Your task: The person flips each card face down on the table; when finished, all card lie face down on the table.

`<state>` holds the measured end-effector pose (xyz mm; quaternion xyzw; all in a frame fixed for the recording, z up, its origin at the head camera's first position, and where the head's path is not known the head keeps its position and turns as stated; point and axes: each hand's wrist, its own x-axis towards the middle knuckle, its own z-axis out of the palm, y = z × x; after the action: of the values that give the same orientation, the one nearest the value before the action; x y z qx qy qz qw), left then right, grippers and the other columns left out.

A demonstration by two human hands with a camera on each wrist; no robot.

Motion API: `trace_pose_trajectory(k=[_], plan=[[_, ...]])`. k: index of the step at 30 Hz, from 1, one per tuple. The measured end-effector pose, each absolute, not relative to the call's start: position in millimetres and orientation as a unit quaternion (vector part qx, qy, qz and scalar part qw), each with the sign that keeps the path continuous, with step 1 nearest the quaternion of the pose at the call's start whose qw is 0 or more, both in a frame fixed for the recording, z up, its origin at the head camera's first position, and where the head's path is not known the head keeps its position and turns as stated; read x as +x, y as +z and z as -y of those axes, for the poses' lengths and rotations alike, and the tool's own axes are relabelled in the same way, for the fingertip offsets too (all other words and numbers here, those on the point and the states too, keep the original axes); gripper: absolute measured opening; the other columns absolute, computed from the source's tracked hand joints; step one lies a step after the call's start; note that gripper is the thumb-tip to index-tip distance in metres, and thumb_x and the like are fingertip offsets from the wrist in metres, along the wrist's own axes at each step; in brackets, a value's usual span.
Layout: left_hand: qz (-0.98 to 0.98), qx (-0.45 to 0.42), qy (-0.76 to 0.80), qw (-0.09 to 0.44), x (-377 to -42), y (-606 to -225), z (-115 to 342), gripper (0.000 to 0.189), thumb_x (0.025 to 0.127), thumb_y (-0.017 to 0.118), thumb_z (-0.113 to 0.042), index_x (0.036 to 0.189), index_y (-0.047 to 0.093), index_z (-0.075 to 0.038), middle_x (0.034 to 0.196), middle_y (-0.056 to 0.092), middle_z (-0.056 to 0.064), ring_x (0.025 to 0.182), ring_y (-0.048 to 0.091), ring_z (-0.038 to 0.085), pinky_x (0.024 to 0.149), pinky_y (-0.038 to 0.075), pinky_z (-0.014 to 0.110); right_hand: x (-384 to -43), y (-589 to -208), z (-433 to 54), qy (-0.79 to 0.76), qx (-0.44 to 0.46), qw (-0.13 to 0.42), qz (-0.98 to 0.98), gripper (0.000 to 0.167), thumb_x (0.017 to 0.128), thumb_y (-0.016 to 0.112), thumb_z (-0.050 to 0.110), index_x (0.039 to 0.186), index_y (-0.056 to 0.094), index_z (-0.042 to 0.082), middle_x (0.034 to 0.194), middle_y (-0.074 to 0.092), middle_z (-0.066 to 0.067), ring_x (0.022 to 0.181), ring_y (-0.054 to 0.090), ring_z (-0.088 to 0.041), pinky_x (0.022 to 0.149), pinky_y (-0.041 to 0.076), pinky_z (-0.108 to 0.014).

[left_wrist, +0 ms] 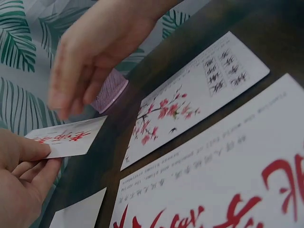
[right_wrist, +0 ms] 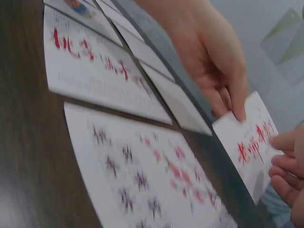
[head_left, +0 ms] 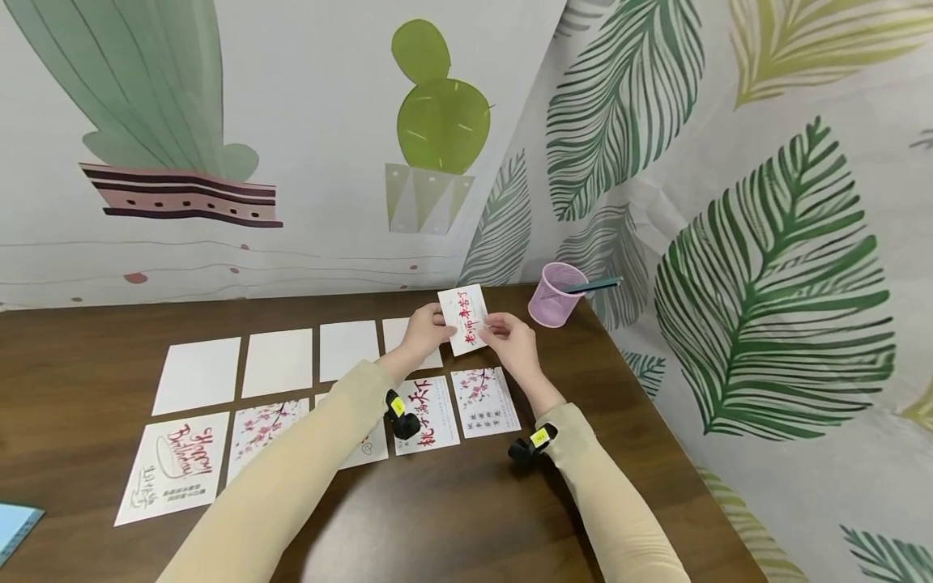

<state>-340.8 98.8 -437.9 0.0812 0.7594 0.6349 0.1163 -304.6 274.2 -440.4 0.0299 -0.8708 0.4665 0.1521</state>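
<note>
A small white card with red handwritten characters is raised a little above the table's back part, tilted. My left hand pinches its left edge between thumb and fingers, plainest in the left wrist view. Close by the card's right edge is my right hand; in the left wrist view its fingers hang loosely above the card, apart from it. Below lie a blossom card with black characters and a red-lettered card. Behind them, a white card is partly hidden by the left hand.
More cards lie in two rows to the left: blank white ones behind, printed ones such as a birthday card in front. My left sleeve covers part of the front row. A pink mesh cup with a dark stick stands back right. A blue object lies far left.
</note>
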Motion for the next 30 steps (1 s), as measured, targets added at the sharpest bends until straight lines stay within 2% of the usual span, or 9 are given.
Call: trace_pose_trajectory(k=[8, 14, 21, 25, 30], plan=[[-0.747, 0.093, 0.65, 0.105, -336, -435, -99, 0.048, 0.094, 0.063, -0.006, 0.138, 0.047, 0.008, 0.128, 0.061, 0.025, 0.119, 0.06, 0.034, 0.099, 0.052, 0.04, -305, -423, -253, 0.467, 0.063, 0.148, 0.87, 0.029, 0.095, 0.065, 0.018, 0.115, 0.07, -0.002, 0.112, 0.072, -0.019, 0.104, 0.069, -0.031, 0.09, 0.056, -0.042], [-0.732, 0.122, 0.664, 0.096, -333, -437, -96, 0.046, 0.09, 0.068, -0.006, 0.133, 0.055, 0.006, 0.125, 0.064, 0.023, 0.115, 0.063, 0.033, 0.097, 0.053, 0.036, -306, -419, -247, 0.475, 0.047, 0.159, 0.864, 0.032, 0.089, 0.072, 0.023, 0.112, 0.073, 0.0, 0.105, 0.074, -0.016, 0.098, 0.072, -0.027, 0.081, 0.059, -0.037], [-0.717, 0.132, 0.681, 0.07, -327, -434, -98, 0.046, 0.085, 0.074, -0.004, 0.128, 0.062, 0.0, 0.119, 0.068, 0.02, 0.107, 0.067, 0.03, 0.091, 0.056, 0.031, -306, -414, -241, 0.481, 0.034, 0.178, 0.858, 0.033, 0.08, 0.082, 0.023, 0.103, 0.075, 0.0, 0.095, 0.076, -0.016, 0.088, 0.074, -0.025, 0.074, 0.06, -0.032], [-0.719, 0.125, 0.682, 0.051, -325, -433, -102, 0.044, 0.084, 0.075, -0.004, 0.126, 0.062, 0.0, 0.117, 0.067, 0.02, 0.106, 0.067, 0.031, 0.089, 0.056, 0.03, -306, -410, -237, 0.463, 0.025, 0.196, 0.864, 0.029, 0.08, 0.081, 0.023, 0.099, 0.077, 0.001, 0.092, 0.076, -0.015, 0.086, 0.074, -0.024, 0.071, 0.06, -0.032], [-0.718, 0.13, 0.682, 0.054, -322, -434, -106, 0.048, 0.084, 0.076, -0.006, 0.129, 0.06, -0.001, 0.118, 0.066, 0.019, 0.109, 0.066, 0.031, 0.09, 0.056, 0.031, -306, -408, -238, 0.45, 0.016, 0.214, 0.867, 0.023, 0.082, 0.078, 0.02, 0.096, 0.077, 0.002, 0.089, 0.076, -0.014, 0.083, 0.074, -0.024, 0.064, 0.056, -0.025]])
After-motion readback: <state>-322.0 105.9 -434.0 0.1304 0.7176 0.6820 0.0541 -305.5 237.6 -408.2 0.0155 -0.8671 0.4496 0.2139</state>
